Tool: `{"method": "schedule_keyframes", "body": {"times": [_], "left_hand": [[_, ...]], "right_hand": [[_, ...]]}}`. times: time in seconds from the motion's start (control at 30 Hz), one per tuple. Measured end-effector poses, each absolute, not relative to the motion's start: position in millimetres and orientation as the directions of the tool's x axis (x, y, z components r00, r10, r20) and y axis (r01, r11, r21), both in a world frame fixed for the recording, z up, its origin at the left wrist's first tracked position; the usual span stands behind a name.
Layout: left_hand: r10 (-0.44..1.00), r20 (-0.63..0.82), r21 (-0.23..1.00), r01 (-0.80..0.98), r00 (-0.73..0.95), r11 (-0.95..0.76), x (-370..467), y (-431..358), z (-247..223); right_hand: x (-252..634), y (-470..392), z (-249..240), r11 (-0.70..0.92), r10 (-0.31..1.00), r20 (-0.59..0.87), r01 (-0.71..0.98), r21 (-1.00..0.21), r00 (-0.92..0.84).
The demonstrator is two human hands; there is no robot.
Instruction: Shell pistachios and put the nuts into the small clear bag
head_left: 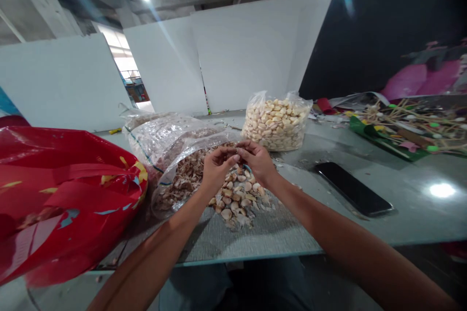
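Note:
My left hand (218, 165) and my right hand (258, 161) meet at the fingertips above a pile of unpeeled garlic cloves (237, 194). Both hands are closed in a pinch, thumbs almost touching. Whatever sits between the fingers is too small and covered to make out. Just left of my left hand, a clear plastic bag (171, 138) lies on its side, its mouth full of dry garlic skins (188, 170). Behind my right hand stands a clear bag of peeled garlic cloves (277, 124). Loose bits of skin lie around the pile.
A big red plastic bag (73, 194) takes up the left of the table (255, 248). On the right lies a black phone (352, 188). Sticks with coloured tips (419, 124) are heaped at the far right, near pink items (419, 80). White panels (251, 48) stand behind.

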State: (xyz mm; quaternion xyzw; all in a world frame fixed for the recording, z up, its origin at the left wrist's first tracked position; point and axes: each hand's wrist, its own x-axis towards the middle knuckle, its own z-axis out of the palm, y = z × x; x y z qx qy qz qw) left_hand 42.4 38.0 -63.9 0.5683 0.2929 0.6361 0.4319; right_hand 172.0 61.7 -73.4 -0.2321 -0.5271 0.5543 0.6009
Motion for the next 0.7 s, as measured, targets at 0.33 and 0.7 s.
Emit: {"method": "schedule_keyframes", "body": {"times": [0.33,0.7], "left_hand": [[0.914,0.403,0.906,-0.163,0.046,-0.391,36,50,-69],[0.897,0.296,0.949,-0.209,0.329,-0.236,29,54,-64]], "right_hand": [[190,70,-71,0.67,0.738,0.651,0.079,-0.738,-0.18],[191,81,-71,0.496,0.809,0.498,-0.091,-0.863,-0.311]]}}
